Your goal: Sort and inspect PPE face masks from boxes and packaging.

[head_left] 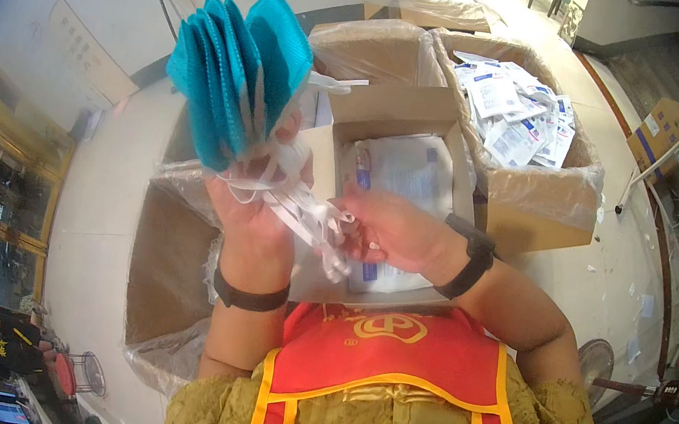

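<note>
My left hand (253,200) is raised and closed round a stack of teal face masks (233,76), fanned apart at the top. White elastic straps (304,216) hang from the masks in a loose bunch. My right hand (393,230) is closed on these straps, its fingertips pinching them beside my left wrist. Under both hands stands an open cardboard box (390,102) with flat white packets (407,165) inside, partly hidden by my right hand and forearm.
At the upper right, a lined cardboard box (533,191) holds many white packets (514,111). Another lined box (371,50) is behind. A large lined box (167,266) stands at the left. A standing fan's grille (596,361) is near my right elbow. Paper scraps (645,307) lie on the floor.
</note>
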Demonstrator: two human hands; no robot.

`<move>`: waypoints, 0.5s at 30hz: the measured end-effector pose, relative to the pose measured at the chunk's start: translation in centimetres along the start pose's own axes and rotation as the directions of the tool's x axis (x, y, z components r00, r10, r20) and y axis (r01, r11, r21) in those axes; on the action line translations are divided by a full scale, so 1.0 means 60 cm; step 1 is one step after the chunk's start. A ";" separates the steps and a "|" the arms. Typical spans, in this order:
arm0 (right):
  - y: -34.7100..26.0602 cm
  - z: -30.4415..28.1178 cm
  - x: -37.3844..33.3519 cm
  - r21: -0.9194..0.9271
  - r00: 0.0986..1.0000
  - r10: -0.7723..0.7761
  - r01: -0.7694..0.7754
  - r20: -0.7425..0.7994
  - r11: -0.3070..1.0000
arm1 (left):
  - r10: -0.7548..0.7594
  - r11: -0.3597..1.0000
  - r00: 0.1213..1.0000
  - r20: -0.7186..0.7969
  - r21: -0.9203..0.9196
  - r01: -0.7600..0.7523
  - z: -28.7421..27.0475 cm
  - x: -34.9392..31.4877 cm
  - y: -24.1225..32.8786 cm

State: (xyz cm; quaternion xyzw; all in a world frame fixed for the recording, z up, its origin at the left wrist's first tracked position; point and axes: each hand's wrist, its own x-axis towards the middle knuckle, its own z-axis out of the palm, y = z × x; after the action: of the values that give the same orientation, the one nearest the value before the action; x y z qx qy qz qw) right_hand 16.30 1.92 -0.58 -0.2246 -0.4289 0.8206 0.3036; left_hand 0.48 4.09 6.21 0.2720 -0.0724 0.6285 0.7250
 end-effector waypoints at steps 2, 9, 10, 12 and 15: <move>-0.004 0.004 -0.009 0.043 0.988 -0.070 0.065 0.135 0.997 | 0.017 1.000 1.000 -0.023 0.002 -0.017 -0.006 0.003 -0.002; -0.008 0.020 -0.012 -0.016 0.974 -0.008 0.011 0.226 1.000 | -0.038 0.999 0.999 0.018 -0.001 0.038 -0.017 0.008 0.004; -0.007 0.021 -0.014 0.035 0.964 0.007 -0.017 0.266 0.999 | -0.037 0.999 0.999 0.017 0.000 0.037 -0.015 0.006 0.004; 0.000 0.020 -0.020 0.086 0.952 0.020 -0.048 0.305 0.995 | 0.024 0.999 0.999 -0.045 -0.026 -0.025 -0.008 0.004 0.005; 0.021 0.014 -0.029 0.013 0.979 0.048 -0.052 0.197 0.999 | -0.020 0.998 1.000 0.019 -0.052 0.021 -0.025 0.010 0.027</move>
State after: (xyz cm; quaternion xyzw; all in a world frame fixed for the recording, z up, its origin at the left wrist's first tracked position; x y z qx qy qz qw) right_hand 16.62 -0.35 -1.00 -0.1504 -0.4434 0.8501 0.2409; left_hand -1.26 5.45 5.73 0.2596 -0.0929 0.6164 0.7375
